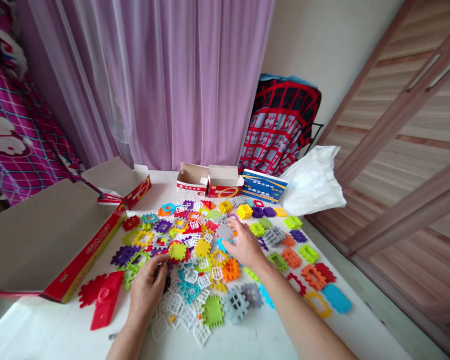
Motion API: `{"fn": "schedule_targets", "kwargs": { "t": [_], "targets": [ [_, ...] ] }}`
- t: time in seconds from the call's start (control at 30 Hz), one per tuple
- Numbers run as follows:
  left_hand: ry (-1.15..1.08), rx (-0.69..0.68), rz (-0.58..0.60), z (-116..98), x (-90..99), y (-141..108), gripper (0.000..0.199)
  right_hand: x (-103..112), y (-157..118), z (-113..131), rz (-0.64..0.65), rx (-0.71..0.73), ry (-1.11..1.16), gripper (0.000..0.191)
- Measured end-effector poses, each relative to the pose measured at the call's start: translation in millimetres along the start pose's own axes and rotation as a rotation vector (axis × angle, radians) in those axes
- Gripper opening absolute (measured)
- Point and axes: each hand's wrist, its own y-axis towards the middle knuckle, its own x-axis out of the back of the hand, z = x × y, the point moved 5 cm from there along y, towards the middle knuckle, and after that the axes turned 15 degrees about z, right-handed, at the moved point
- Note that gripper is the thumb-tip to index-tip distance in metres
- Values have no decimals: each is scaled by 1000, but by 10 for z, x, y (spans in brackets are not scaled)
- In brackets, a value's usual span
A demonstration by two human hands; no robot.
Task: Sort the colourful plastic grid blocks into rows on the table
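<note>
"So, where are the hands?"

"Both over the heap (202,247) of pieces in the middle of the table (62,327). The right hand (245,245) has thumb and fingers parted beside a grey tile (224,232); I can't tell whether they touch it. The left hand (148,285) is curled next to a black piece (167,284), and I can't tell if it's gripping that."

"What worries you?"

"The right forearm (299,315), mostly. It crosses the loose pieces, so an outward sweep could shove the blue tile (336,298) off the right edge; it lies near there."

"And on the left?"

"The big box (86,260) seems to jut past the left edge. An elbow knock might tip it, I'd guess, or push it into the red plate (107,301)."

"The white bag (311,182)?"

"At the far right corner, seemingly overhanging. A bump could drop it."

"Those white grids (187,316)?"

"Towards the near edge, overlapping. Lifting one might drag others along."
</note>
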Motion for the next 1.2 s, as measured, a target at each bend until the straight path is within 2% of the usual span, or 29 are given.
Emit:
{"fn": "schedule_targets", "kwargs": {
  "t": [0.17, 0.23, 0.3, 0.4, 0.5, 0.57, 0.67, 0.77, 0.93, 1.2],
  "targets": [
    [52, -21, 3, -16, 19, 23, 27, 73, -536, -306, 4, -97, 6, 60],
    [75, -13, 7, -32, 24, 30, 28, 173, -644, -461, -15, -160, 13, 57],
    [93, -7, 22, -48, 27, 37, 29, 324, -634, -609, -51, -211, 10, 55],
    [100, -19, 40, -63, 38, 49, 28, 605, -355, -791, -95, -279, 18, 56],
    [102, -38, 35, -45, 49, 56, 27, 837, 170, -916, -82, -375, 39, 57],
    [101, -42, 34, -10, 43, 55, 28, 919, 563, -973, -71, -438, -4, 60],
    [78, -42, 38, 58, 30, 44, 29, 874, 1075, -1085, -33, -524, -50, 61],
    [64, -32, 57, 115, 22, 31, 31, 712, 1419, -1231, -5, -576, -72, 62],
    [69, -30, 88, 175, 20, 13, 32, 495, 1690, -1397, 20, -594, -146, 64],
    [103, -41, 80, 160, 13, -3, 36, 432, 1736, -1403, 75, -610, -177, 66]
  ]
}}
